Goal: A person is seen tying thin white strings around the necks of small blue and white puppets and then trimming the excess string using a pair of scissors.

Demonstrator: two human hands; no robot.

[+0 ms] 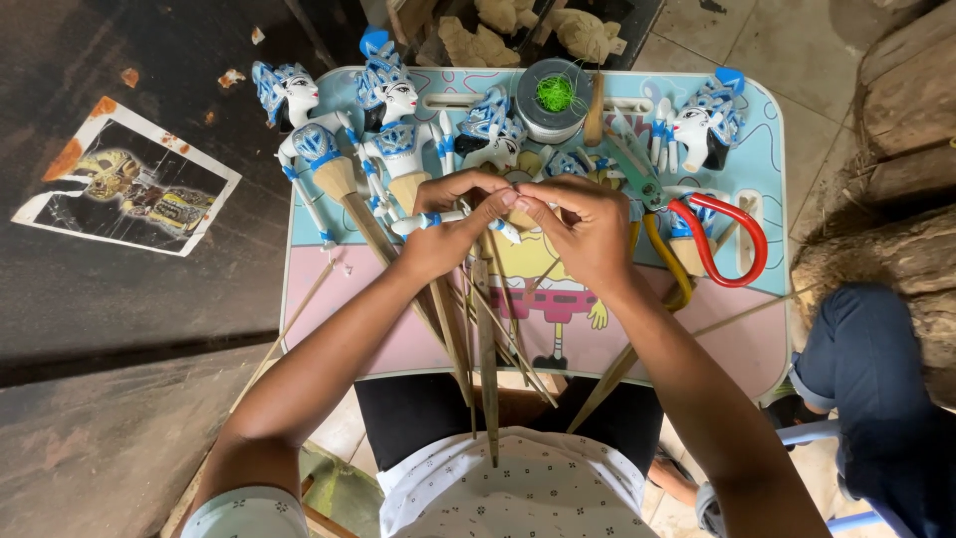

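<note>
Both hands meet mid-tray: the left hand point(443, 224) pinches shut on a white-and-blue painted wooden puppet arm point(453, 217), the right hand point(588, 234) pinching its near end, apparently tying the joint; finer finger work looks needed. Beyond lie glossy carved puppet heads point(398, 95), a green thread spool point(554, 95), and red-handled scissors point(722, 239) on a pastel plastic tray point(767, 339).

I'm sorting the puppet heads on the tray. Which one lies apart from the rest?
The puppet head at the tray's far right corner, beyond the red-handled scissors. The other white-faced, blue-crowned puppets cluster at the left and centre.
</note>
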